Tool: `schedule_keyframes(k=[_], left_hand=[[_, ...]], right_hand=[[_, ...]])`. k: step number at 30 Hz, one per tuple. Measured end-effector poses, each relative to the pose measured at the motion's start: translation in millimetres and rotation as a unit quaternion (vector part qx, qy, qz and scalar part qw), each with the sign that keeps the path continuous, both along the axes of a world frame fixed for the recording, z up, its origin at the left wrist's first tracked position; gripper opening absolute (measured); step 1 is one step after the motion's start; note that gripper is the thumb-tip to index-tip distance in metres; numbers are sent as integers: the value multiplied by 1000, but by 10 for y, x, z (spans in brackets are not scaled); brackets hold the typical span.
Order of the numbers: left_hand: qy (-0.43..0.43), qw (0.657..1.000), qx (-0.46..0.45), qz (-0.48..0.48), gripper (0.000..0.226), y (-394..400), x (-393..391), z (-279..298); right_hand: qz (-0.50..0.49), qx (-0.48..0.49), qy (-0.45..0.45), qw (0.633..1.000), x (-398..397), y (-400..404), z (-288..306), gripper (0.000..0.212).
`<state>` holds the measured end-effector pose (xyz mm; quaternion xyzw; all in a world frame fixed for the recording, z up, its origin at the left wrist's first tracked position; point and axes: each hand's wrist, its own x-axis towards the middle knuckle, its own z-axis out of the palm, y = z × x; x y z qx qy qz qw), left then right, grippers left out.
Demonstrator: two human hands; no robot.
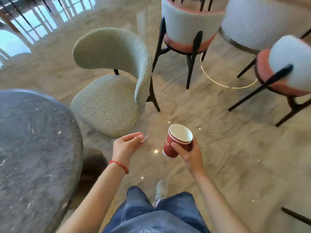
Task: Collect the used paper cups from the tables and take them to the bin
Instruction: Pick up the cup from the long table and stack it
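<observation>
Cups: 2 red paper cups with white insides [176, 142], one nested inside the other; 2 rims show at the top.
Where they are: in the air over the pale stone floor [218, 148], in the right hand [188, 153], away from any surface.
Right hand: fingers [175, 146] closed around the lower half of the cup stack, thumb on the near side.
Left hand: left hand [127, 143] half open, palm up, holding no cup; a small white thing sits at the fingertips, too small to tell what it is.
Long axis: the stack leans, mouth up and away from the person, base toward the left hand.
Nearer hand: the right hand already has the cups; the left hand is just beside them, to their left, not touching.
Surface: 1 round dark grey stone surface [33, 148] at the left, no cup visible on the part in view.
Chairs: 1 light green fabric chair [109, 91]; 2 white-and-pink chairs [185, 27] further off.
Bin: not in view.
Next, as a judgement: carry the stack to the bin, or look for more cups.
</observation>
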<state>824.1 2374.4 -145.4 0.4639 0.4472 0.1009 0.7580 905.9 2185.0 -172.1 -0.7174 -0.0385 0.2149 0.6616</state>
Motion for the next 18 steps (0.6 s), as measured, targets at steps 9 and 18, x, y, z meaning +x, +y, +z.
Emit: schedule_keyframes(k=[9,18], left_hand=[[13,995,-6,-104,8,-565,1097,14],[35,987,-14,-159,5,-476,2264,-38]], right_hand=[[-140,-11,24,990,615,-700,-13,59],[-187,-20,30,982,1585,-629,-12,60]])
